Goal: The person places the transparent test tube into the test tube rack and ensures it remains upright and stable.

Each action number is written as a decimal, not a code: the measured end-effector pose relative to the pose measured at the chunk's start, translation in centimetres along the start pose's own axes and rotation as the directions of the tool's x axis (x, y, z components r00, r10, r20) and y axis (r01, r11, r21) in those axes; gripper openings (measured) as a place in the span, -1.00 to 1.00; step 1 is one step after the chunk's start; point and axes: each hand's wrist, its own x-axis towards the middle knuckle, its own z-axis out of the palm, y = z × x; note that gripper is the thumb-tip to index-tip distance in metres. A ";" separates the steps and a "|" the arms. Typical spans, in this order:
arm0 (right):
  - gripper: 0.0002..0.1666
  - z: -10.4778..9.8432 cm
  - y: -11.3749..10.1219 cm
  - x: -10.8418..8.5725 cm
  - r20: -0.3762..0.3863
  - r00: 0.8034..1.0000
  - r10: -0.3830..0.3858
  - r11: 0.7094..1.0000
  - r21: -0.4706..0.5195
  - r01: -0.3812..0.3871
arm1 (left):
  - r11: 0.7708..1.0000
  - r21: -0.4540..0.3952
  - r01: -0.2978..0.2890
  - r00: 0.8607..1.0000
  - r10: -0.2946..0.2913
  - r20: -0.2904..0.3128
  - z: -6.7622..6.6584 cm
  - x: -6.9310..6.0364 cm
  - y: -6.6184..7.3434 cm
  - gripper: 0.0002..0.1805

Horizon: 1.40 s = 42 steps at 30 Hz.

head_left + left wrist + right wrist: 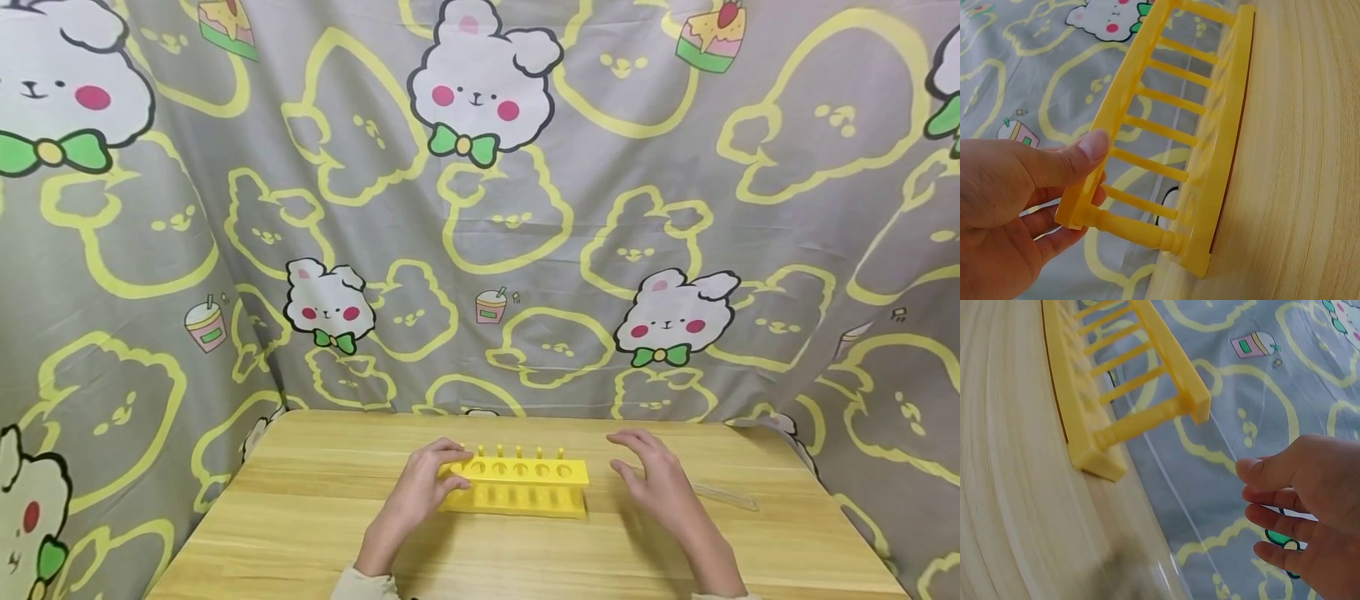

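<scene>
A yellow plastic test tube rack point(517, 505) stands upright on the wooden table, a row of round holes in its top plate and thin pegs along the back. My left hand point(429, 483) holds the rack's left end. In the left wrist view, the thumb point(1093, 145) presses on the top plate and the other fingers lie beneath it, partly hidden. To the right of the rack, my right hand point(658, 479) hovers apart from it with nothing in its grasp. Its fingers point(1275, 525) are loosely bent, the thumb separate from them.
A clear, long, narrow object point(726, 497) lies on the table right of my right hand; its exact kind is hard to make out. The wooden table point(300, 517) ends at a grey curtain point(525, 233) with rabbit prints, which hangs behind and at both sides.
</scene>
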 end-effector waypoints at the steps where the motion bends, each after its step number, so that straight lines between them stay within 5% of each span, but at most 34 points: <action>1: -0.49 0.0 0.2 0.0 -0.006 1.000 -0.002 1.000 -0.004 0.002 | 1.000 0.001 0.001 1.000 -0.001 0.000 0.0 0.0 0.0 -0.60; 19: -0.51 -1.2 3.5 -1.5 0.065 0.992 0.110 0.993 -0.047 -0.107 | 1.000 -0.005 0.008 1.000 -0.008 0.007 -0.1 0.2 0.0 -0.60; 28: -0.56 -1.8 5.0 -2.0 0.178 0.958 0.224 0.974 -0.068 -0.215 | 1.000 -0.017 0.016 1.000 -0.016 0.007 -0.2 0.2 0.1 -0.60; 42: -0.54 -2.4 7.1 -2.5 0.240 0.925 0.293 0.955 -0.125 -0.270 | 1.000 -0.013 0.016 1.000 -0.016 0.004 -0.1 0.2 0.0 -0.59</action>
